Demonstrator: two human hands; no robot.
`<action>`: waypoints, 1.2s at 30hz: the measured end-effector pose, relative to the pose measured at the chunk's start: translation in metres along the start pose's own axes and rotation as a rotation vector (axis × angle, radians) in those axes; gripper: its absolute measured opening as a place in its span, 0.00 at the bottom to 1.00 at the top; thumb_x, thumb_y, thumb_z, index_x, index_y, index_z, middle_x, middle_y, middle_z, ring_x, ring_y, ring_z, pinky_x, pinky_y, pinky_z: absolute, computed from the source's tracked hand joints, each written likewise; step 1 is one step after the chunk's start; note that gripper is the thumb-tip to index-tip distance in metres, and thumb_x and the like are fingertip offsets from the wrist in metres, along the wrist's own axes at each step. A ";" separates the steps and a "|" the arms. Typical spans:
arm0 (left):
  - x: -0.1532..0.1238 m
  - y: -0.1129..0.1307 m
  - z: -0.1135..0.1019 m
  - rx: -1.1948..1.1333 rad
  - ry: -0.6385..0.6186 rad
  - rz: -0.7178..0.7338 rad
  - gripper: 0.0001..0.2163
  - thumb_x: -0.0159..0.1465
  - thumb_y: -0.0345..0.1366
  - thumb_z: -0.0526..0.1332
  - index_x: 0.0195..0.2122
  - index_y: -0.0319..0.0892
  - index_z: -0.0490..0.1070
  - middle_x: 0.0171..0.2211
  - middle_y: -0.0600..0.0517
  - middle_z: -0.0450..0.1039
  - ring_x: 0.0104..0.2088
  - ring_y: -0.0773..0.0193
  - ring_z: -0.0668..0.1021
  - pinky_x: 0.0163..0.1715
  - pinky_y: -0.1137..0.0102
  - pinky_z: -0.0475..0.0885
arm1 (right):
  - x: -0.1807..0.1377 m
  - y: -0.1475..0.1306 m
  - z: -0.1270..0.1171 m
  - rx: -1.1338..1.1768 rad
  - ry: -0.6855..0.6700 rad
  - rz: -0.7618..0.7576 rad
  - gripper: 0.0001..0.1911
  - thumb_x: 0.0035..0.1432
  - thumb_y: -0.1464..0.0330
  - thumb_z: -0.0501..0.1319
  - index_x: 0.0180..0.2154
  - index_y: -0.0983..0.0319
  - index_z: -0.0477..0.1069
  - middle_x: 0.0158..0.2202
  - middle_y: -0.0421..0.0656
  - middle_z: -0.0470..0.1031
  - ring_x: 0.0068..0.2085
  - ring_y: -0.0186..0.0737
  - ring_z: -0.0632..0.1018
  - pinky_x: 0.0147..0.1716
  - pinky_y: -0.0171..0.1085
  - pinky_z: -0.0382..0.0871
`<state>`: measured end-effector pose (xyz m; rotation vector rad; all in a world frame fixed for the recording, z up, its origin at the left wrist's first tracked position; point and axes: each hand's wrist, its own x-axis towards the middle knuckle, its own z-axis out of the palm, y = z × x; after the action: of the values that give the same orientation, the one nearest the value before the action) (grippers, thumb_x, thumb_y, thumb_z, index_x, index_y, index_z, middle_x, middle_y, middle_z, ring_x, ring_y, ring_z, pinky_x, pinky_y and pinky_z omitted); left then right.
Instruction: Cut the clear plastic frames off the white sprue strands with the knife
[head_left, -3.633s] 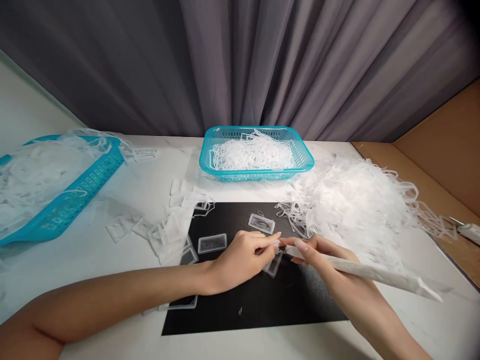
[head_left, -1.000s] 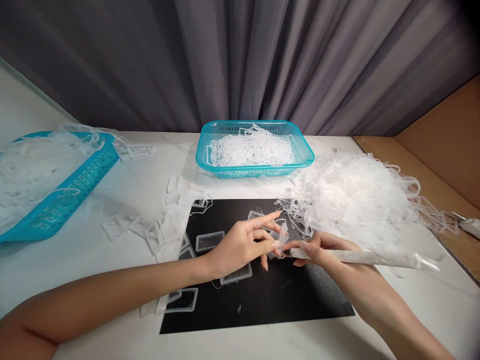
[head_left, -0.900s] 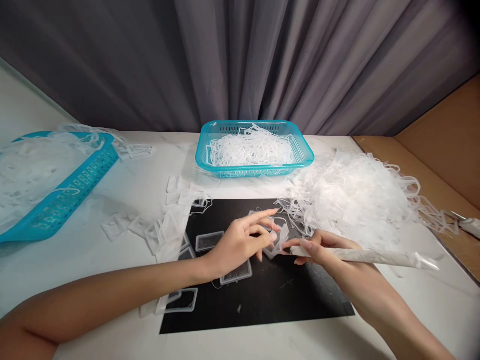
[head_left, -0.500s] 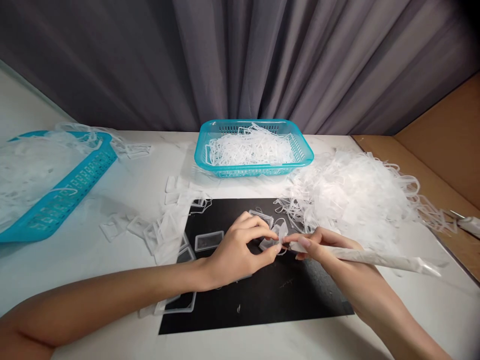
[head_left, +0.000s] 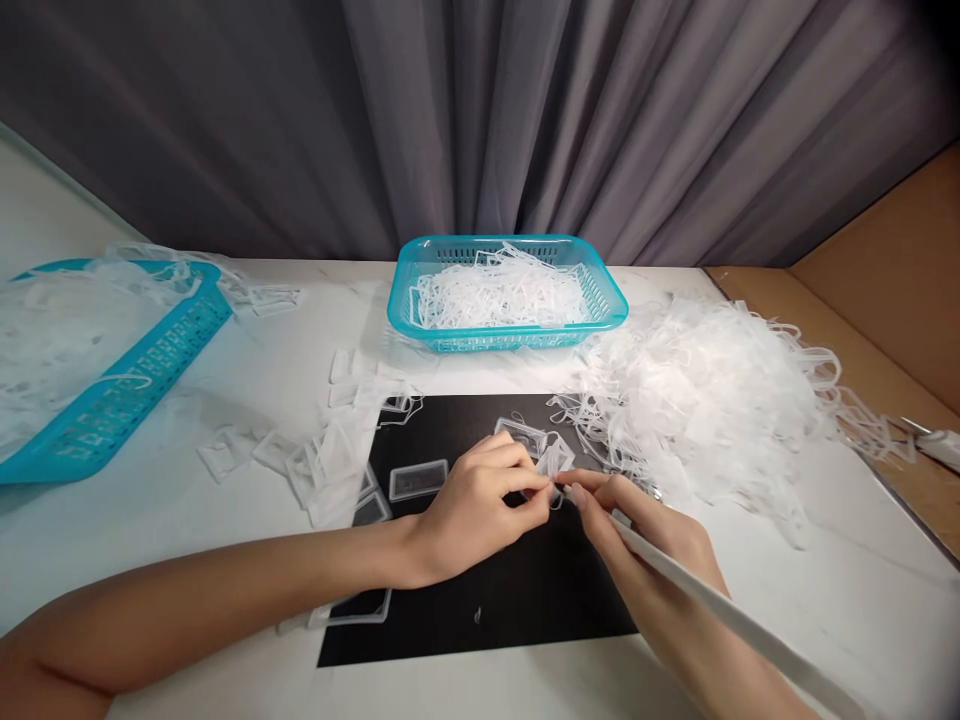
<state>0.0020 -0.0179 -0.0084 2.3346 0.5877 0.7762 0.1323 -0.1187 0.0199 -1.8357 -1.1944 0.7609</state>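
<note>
On the black mat [head_left: 525, 600], my left hand [head_left: 480, 510] pinches a small translucent plastic piece [head_left: 553, 455] with thin clear strips curling off it. Its thumb and index finger meet at the lower edge of the piece. My right hand [head_left: 637, 530] is closed around a long, slim white pen-like tool [head_left: 720, 605], whose narrow tip is at the piece close to my left fingertips. The exact tip contact is hidden by the fingers. A clear rectangular frame [head_left: 418, 481] lies flat on the mat left of my hands, and another frame [head_left: 521, 436] lies just behind them.
A blue basket [head_left: 508, 338] holding thin clear frames stands at the back. Another blue basket [head_left: 142, 385] full of translucent pieces is at left. A big heap of clear strips [head_left: 720, 400] lies at right. Loose frames [head_left: 322, 470] overlap the mat's left edge. Cardboard [head_left: 885, 300] stands far right.
The rear end of the white tool has swung down toward me, and my right hand has turned with it. My left fingers have shifted slightly left with the plastic piece.
</note>
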 end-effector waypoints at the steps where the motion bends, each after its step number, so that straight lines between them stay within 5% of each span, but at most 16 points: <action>1: 0.000 0.000 0.000 -0.002 0.001 -0.001 0.11 0.59 0.26 0.57 0.21 0.38 0.73 0.20 0.53 0.66 0.26 0.67 0.66 0.29 0.72 0.65 | -0.001 -0.001 0.002 -0.021 0.020 -0.017 0.15 0.59 0.61 0.54 0.22 0.60 0.62 0.40 0.45 0.78 0.31 0.38 0.77 0.27 0.34 0.67; 10: 0.000 0.002 0.000 -0.050 -0.002 -0.016 0.11 0.58 0.26 0.58 0.20 0.39 0.73 0.19 0.53 0.66 0.25 0.67 0.65 0.27 0.72 0.63 | 0.002 0.001 0.000 -0.072 0.056 0.030 0.13 0.60 0.60 0.52 0.28 0.58 0.68 0.40 0.44 0.78 0.32 0.39 0.76 0.29 0.35 0.67; 15: 0.006 0.003 -0.007 -0.228 -0.059 -0.223 0.09 0.57 0.27 0.60 0.20 0.38 0.73 0.20 0.54 0.66 0.25 0.68 0.66 0.28 0.72 0.62 | 0.009 0.002 -0.011 -0.038 -0.026 0.148 0.15 0.58 0.57 0.53 0.27 0.59 0.68 0.33 0.44 0.78 0.28 0.40 0.74 0.23 0.35 0.65; 19: 0.013 0.001 -0.015 -0.476 -0.180 -0.495 0.07 0.59 0.33 0.60 0.24 0.38 0.73 0.25 0.53 0.69 0.27 0.67 0.68 0.28 0.72 0.62 | 0.015 0.004 -0.022 0.151 -0.120 0.228 0.18 0.55 0.55 0.58 0.21 0.59 0.64 0.41 0.44 0.77 0.40 0.46 0.76 0.37 0.40 0.68; 22: 0.016 -0.002 -0.017 -0.619 -0.211 -0.530 0.07 0.60 0.36 0.59 0.30 0.40 0.75 0.31 0.52 0.70 0.33 0.66 0.70 0.34 0.71 0.64 | 0.018 0.003 -0.031 0.411 -0.214 0.340 0.18 0.53 0.54 0.60 0.21 0.60 0.64 0.44 0.44 0.77 0.42 0.46 0.77 0.46 0.45 0.65; 27: 0.015 -0.003 -0.016 -0.705 -0.249 -0.474 0.07 0.60 0.37 0.60 0.32 0.41 0.75 0.43 0.51 0.65 0.43 0.64 0.70 0.40 0.71 0.65 | 0.020 -0.004 -0.037 0.803 -0.263 0.375 0.17 0.53 0.59 0.63 0.20 0.61 0.62 0.47 0.45 0.75 0.42 0.46 0.78 0.42 0.42 0.69; 36: 0.017 0.002 -0.016 -1.056 -0.307 -0.580 0.11 0.66 0.38 0.53 0.39 0.39 0.72 0.34 0.50 0.73 0.38 0.63 0.77 0.46 0.66 0.65 | 0.024 -0.001 -0.037 0.850 -0.231 0.360 0.14 0.60 0.61 0.54 0.25 0.60 0.66 0.49 0.50 0.74 0.47 0.50 0.76 0.36 0.42 0.72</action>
<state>0.0049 -0.0033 0.0096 1.1795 0.4977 0.2994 0.1705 -0.1069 0.0380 -1.2554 -0.5105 1.4461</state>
